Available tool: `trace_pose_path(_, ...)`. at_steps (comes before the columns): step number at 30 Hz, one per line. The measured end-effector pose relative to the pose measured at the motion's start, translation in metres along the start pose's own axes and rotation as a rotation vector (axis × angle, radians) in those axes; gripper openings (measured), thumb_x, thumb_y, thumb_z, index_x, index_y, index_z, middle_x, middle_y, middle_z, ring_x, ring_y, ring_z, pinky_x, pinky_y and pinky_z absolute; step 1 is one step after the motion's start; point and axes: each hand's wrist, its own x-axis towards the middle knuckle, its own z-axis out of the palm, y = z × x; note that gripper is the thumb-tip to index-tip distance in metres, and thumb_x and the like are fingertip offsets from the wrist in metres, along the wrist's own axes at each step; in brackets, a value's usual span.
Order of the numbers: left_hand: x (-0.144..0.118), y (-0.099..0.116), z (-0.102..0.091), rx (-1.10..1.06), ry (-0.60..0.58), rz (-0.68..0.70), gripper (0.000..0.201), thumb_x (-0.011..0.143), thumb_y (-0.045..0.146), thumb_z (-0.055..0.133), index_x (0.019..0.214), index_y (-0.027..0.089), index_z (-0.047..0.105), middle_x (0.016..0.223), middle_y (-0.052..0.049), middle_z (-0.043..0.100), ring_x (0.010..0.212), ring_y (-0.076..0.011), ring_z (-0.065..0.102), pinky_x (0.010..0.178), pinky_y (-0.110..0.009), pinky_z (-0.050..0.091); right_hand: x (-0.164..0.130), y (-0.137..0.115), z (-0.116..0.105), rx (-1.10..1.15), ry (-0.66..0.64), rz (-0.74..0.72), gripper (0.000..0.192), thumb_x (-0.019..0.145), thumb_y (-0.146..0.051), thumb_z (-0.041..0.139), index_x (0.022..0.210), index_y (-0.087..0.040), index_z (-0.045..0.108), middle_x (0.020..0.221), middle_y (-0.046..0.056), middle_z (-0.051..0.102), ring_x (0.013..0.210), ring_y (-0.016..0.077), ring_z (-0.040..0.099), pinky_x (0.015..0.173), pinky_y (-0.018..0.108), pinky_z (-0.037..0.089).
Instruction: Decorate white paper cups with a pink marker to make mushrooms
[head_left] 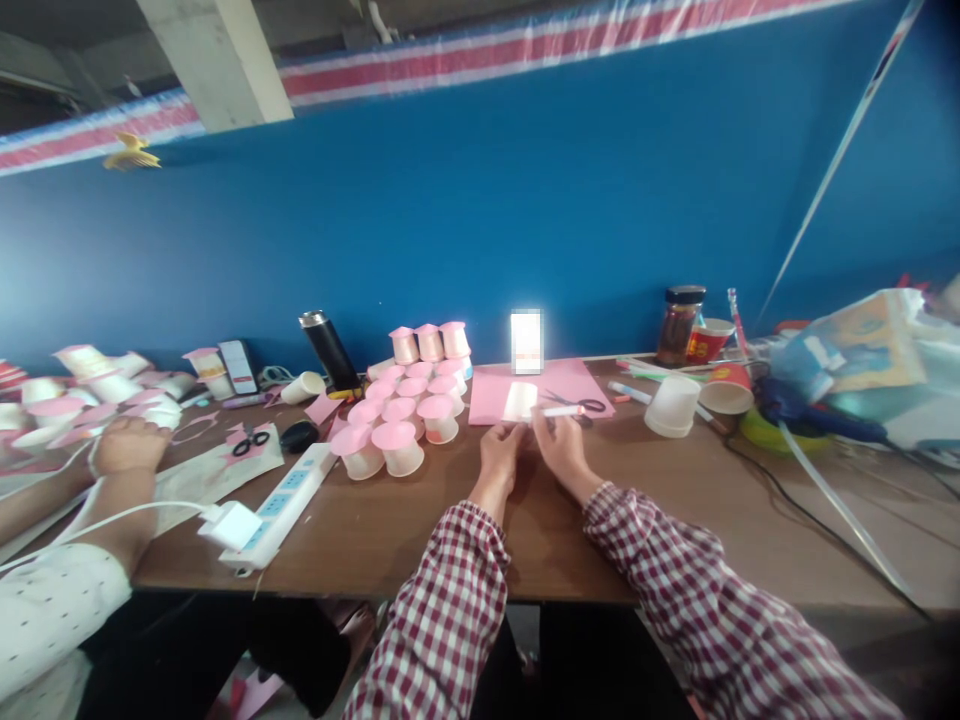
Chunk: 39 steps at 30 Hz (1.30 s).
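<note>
My left hand [501, 452] is closed, fingertips together, at the lower edge of a small pale shape [520, 400]. Whether that is a cup or a piece of paper I cannot make out. Just to its right, my right hand [561, 448] grips a white marker [562, 411] with an orange-red end, lying crosswise over the fingers. Beneath both is a pink paper sheet [491, 390]. Dark-handled scissors [589, 404] rest on the sheet beyond my right hand. Left of my hands stand several paper cups topped with pink paper [397, 437].
A lit phone [526, 342] stands behind the sheet. To the right are a white paper cup [671, 407], a jar [679, 325], cables and plastic bags. On the left lie a power strip [281, 510], a black flask [328, 350] and a co-worker's hand [131, 445] among more cups.
</note>
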Motion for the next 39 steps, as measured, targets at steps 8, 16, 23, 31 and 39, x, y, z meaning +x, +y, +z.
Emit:
trace_pose_path(8,0.003,-0.002,-0.002,0.025,0.012,0.004,0.024,0.060,0.029,0.076,0.073,0.012,0.066,0.062,-0.003,0.065,0.062,-0.0133,0.061,0.071,-0.030,0.048,0.000,0.002,0.001,-0.011,-0.007,-0.013,0.030,0.090,-0.037,0.043,0.077,-0.018,0.062,0.071,0.007,0.068,0.063,0.0204,0.062,0.064,0.032,0.048)
trace_pose_path(16,0.003,-0.003,-0.002,0.031,0.020,0.004,0.023,0.059,0.028,0.076,0.073,0.012,0.066,0.062,-0.003,0.065,0.062,-0.0138,0.061,0.070,-0.029,0.048,0.001,0.004,0.002,-0.015,-0.006,-0.018,0.030,0.090,-0.037,0.042,0.079,-0.017,0.062,0.073,0.007,0.068,0.065,0.0204,0.062,0.065,0.032,0.049)
trace_pose_path(23,0.003,-0.002,-0.002,0.015,0.020,-0.001,0.026,0.057,0.030,0.078,0.072,0.012,0.066,0.061,-0.002,0.065,0.061,-0.0126,0.060,0.068,-0.028,0.047,0.001,0.005,0.002,-0.040,-0.004,-0.019,0.029,0.089,-0.038,0.043,0.078,-0.018,0.061,0.068,0.007,0.066,0.059,0.0208,0.060,0.060,0.032,0.048)
trace_pose_path(31,0.000,0.001,0.000,-0.013,0.008,-0.015,0.026,0.053,0.026,0.080,0.069,0.012,0.065,0.062,-0.002,0.065,0.064,-0.0131,0.062,0.071,-0.028,0.048,0.002,0.006,0.003,-0.059,0.000,-0.025,0.031,0.088,-0.039,0.041,0.077,-0.018,0.061,0.063,0.006,0.063,0.054,0.0196,0.058,0.055,0.030,0.045)
trace_pose_path(39,-0.006,0.007,0.004,-0.072,-0.003,0.006,0.026,0.056,0.032,0.079,0.063,0.013,0.062,0.064,-0.002,0.066,0.067,-0.0128,0.063,0.077,-0.029,0.049,0.002,0.008,0.004,-0.076,0.010,-0.022,0.030,0.088,-0.040,0.043,0.075,-0.018,0.060,0.062,0.006,0.063,0.055,0.0203,0.058,0.057,0.031,0.046)
